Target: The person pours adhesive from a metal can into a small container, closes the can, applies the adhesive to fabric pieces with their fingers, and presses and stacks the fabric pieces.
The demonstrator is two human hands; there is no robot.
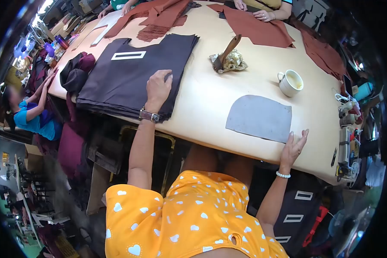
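My left hand (159, 89) is over the right part of a stack of dark fabric panels (129, 77). Its fingers are loosely bent, a gap shows between thumb and forefinger, and nothing is visible in them. A white rectangular frame patch (128, 55) lies on the top panel. At the table's front edge, my right hand (294, 148) is open, thumb and fingers apart, beside the lower right corner of a grey fabric piece (260, 118) with a rounded top. Whether the thumb touches that piece, I cannot tell.
A wooden-handled brush (228, 52) rests on a crumpled, glue-smeared lump (234, 61). Nearby stands a white cup (291, 83). Rust-brown fabric (258, 28) lies along the far side, where other people's hands show. Another person in blue (38, 118) is at the left end.
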